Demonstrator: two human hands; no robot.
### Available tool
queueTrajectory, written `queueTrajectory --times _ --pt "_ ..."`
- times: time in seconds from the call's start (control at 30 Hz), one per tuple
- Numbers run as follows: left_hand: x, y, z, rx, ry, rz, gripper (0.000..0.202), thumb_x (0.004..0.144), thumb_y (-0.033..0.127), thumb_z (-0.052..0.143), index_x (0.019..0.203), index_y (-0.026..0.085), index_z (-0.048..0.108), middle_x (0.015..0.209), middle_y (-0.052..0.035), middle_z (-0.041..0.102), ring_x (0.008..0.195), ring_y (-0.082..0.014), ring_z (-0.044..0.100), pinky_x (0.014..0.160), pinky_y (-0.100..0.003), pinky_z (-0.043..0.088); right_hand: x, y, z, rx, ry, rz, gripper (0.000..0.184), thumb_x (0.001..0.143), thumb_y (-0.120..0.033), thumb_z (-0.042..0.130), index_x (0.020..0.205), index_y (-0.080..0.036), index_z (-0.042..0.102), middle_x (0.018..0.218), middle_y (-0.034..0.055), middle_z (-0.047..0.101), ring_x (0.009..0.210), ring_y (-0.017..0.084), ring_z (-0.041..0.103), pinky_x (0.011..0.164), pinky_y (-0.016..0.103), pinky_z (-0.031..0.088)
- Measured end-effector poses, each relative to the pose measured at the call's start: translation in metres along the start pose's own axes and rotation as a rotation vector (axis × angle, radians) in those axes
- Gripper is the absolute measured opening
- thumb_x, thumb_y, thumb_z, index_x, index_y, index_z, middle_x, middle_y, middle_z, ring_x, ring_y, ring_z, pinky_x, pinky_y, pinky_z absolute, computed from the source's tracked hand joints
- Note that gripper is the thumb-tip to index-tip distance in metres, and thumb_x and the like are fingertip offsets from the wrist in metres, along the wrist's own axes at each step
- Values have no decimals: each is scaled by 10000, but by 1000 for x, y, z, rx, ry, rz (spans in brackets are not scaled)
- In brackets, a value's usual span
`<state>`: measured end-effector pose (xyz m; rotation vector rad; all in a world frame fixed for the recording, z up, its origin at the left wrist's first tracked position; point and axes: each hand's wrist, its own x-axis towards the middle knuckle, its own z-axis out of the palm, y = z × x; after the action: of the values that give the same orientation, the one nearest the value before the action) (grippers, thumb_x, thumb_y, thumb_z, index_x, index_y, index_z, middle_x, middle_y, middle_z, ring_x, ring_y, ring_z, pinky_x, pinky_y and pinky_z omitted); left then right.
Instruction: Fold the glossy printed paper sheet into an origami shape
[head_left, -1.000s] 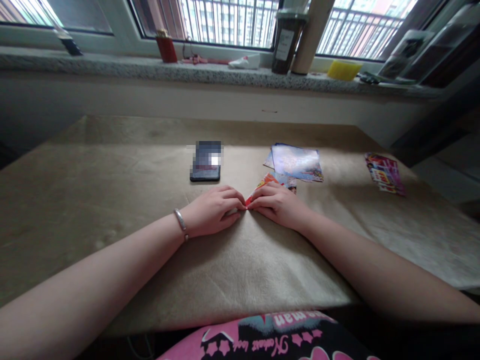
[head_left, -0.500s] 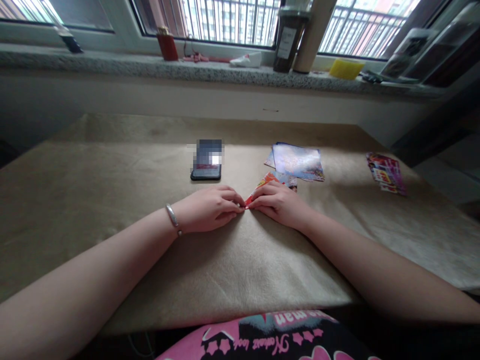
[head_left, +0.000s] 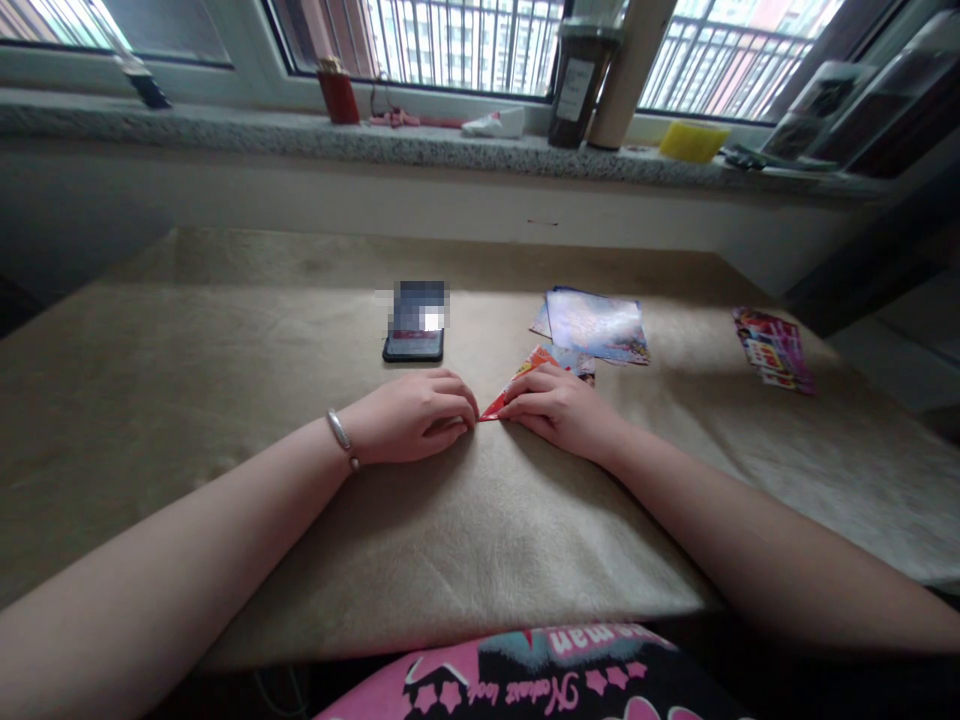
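Dark phone flat on table, part of screen pixelated; behind table, speckled stone sill under window, barred railing outside; along sill, left to right: red container, small pink item, white packet, dark jar with pale label, tan cylinder just beside it, yellow block, clear-plastic pack leaning at far right

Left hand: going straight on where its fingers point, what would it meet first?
Probably the red tip of the folded paper, close to the left hand; whether they touch is unclear. Beyond it: the right hand.
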<state>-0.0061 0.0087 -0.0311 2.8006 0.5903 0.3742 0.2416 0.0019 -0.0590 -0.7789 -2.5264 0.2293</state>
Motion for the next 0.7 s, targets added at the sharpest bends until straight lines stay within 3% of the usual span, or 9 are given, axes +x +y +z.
queueTrajectory --times 0.13,0.47,0.7 --pt "4 2 8 70 35 0 248 896 234 487 1103 178 611 1069 -77 643 966 -187 550 850 -317 476 2 0 1 7 7 -7 204 916 -255 523 937 -249 726 958 59 694 896 177 595 807 345 461" --pt "12 8 12 256 25 35 232 887 208 484 1092 191 592 1030 -60 648 948 -203 547 839 -335 454 3 0 2 -12 26 -21 203 915 -246 520 914 -238 724 961 61 694 906 185 590 811 356 458" --pt "10 8 5 240 -6 60 217 896 197 457 1045 184 614 1042 -62 656 957 -199 556 865 -335 459 3 -1 0 -7 14 -12 216 921 -255 510 917 -240 726 952 61 695 894 184 591 797 351 459"
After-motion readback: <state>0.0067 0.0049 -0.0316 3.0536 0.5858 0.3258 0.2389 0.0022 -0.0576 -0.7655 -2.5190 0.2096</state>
